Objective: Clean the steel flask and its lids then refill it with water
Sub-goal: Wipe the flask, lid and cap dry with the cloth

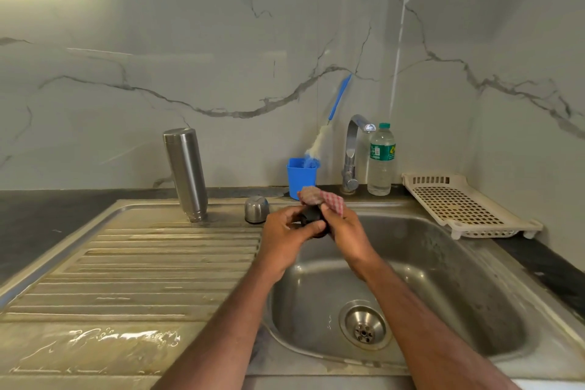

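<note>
Centre of frame, above the sink basin (443, 266): left hand (286, 239) curled round a small black inner lid (311, 220); right hand (343, 231) pinches a red-checked cloth (319, 196) against the lid's far side; lid lies between both palms, equally near each. Steel flask (186, 174) stands inverted, long axis upright with a slight tilt, on the ribbed drainboard (142, 263), centre-left, well apart from the hands; domed steel cap (255, 209) just left of the left hand. Brushed metal, matte plastic, woven fabric. Judgement: wiping step; refill pending.
</note>
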The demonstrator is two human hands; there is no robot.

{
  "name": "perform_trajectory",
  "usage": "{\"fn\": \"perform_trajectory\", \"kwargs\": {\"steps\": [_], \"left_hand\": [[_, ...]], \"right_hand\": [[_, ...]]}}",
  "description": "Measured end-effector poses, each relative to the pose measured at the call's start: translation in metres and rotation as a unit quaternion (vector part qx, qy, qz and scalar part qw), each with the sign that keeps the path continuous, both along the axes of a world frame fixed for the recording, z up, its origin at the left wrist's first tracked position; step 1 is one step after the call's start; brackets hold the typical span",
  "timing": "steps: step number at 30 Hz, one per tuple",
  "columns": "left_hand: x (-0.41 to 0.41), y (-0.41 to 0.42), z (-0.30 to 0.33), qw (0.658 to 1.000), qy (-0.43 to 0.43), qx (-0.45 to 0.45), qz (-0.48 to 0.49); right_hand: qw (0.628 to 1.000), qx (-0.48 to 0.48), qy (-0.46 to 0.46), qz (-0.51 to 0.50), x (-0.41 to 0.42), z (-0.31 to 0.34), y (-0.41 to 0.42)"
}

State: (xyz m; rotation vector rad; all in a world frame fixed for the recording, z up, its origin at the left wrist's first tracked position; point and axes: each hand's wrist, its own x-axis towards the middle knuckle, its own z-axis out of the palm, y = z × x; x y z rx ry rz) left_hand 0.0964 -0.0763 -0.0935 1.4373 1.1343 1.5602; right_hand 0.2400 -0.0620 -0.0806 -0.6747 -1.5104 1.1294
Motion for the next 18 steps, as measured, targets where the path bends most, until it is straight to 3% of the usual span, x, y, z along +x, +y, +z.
{"fn": "perform_trajectory", "kwargs": {"steps": [2, 5, 8, 11, 14, 18], "left_hand": [[0.003, -0.002, 0.003, 0.986, -0.16, -0.02, -0.03], [0.004, -0.004, 0.011, 0.945, -0.318, -0.074, -0.027], [-0.001, -0.006, 0.011, 0.946, -0.291, -0.141, -0.034], [-0.004, -0.006, 0.008, 0.963, -0.201, -0.163, -0.07], [-0.003, -0.003, 0.007, 0.952, -0.256, -0.145, -0.089], [-0.001, 0.002, 0.007, 0.936, -0.305, -0.14, -0.104]], "right_hand": [[0.997, -0.063, 0.041, 0.031, 0.005, -0.002, 0.002], [0.998, 0.013, -0.058, 0.022, 0.006, -0.007, -0.004], [0.983, 0.099, -0.155, -0.026, 0.001, -0.01, -0.004], [0.995, 0.051, -0.075, -0.046, 0.001, -0.007, 0.0], [0.999, -0.026, -0.006, -0.03, 0.002, -0.005, 0.003], [0.977, 0.147, -0.135, -0.074, 0.001, -0.007, -0.004]]}}
